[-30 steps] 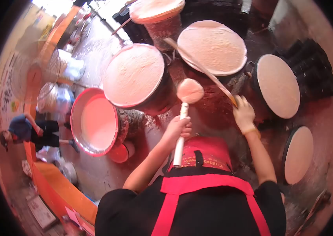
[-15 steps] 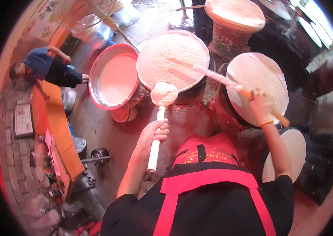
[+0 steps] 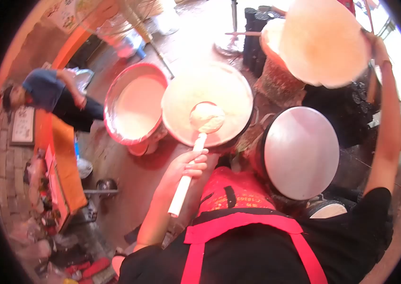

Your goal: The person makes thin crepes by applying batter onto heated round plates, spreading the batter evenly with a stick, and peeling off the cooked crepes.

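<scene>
My left hand (image 3: pixel 188 166) is wrapped round the white handle of a ladle (image 3: pixel 207 118), its bowl full of pale batter. The bowl is over the near part of the middle griddle (image 3: pixel 174 102), which is coated with a pale layer. At the upper right, my right hand (image 3: pixel 378 51) grips the edge of a large round thin pancake (image 3: pixel 323 45) and holds it up. Below it, the right griddle (image 3: pixel 302 154) shows bare grey metal. A brown stick (image 3: pixel 372 87) appears under my right hand; whether I hold it is unclear.
A red-rimmed tub (image 3: pixel 136 102) of batter stands left of the middle griddle. Behind the raised pancake is another round griddle stand (image 3: pixel 281 83). A person (image 3: pixel 51 92) in a blue shirt is at the left, beside an orange counter (image 3: pixel 70 165).
The pancake has come off the right griddle and is now raised in my right hand at the upper right. My right hand has moved up and outward. The ladle remains in my left hand.
</scene>
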Demonstrator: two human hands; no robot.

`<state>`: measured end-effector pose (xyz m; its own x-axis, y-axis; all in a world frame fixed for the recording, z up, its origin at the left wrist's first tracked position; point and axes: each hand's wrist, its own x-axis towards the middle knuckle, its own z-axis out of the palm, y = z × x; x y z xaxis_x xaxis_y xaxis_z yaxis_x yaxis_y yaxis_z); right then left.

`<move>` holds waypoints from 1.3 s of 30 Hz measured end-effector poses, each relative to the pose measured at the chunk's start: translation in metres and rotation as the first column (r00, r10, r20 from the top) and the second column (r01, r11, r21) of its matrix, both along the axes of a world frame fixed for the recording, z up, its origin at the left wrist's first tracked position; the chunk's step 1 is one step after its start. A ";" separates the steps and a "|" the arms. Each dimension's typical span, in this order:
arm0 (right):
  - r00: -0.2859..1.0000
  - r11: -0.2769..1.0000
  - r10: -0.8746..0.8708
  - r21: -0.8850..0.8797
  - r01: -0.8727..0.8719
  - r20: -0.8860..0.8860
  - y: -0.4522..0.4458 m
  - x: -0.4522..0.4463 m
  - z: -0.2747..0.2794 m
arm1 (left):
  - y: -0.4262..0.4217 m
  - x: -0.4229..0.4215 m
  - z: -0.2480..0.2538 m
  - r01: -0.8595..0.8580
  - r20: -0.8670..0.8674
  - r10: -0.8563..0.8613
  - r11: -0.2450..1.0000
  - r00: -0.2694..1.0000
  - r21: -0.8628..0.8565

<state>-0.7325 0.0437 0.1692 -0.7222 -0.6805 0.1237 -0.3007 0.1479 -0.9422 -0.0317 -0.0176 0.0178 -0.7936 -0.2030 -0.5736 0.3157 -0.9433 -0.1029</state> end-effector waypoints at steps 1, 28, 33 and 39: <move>0.986 0.998 -0.055 -0.023 0.052 -0.155 -0.012 -0.029 -0.034 | -0.014 -0.010 0.001 -0.011 0.003 0.011 1.000 1.000 -0.002; 0.978 0.984 -0.175 0.022 0.179 -0.109 0.189 0.376 -0.231 | -0.075 -0.168 0.000 0.657 0.482 -0.476 0.332 0.736 -0.676; 0.744 0.953 0.099 0.278 0.120 -0.661 0.320 0.420 -0.162 | 0.043 -0.233 0.005 0.119 0.344 -0.032 -0.904 0.939 -0.411; 0.783 0.892 -0.451 0.246 0.380 0.429 0.446 0.476 -0.210 | 0.171 -0.265 -0.014 0.095 0.322 -0.058 -0.893 0.945 -0.440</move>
<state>-0.2560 0.4900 -0.0411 -0.8845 -0.2846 -0.3696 0.2856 0.2959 -0.9115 -0.2967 0.1531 0.0034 -0.9487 -0.0288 0.3148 0.1765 0.7777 0.6033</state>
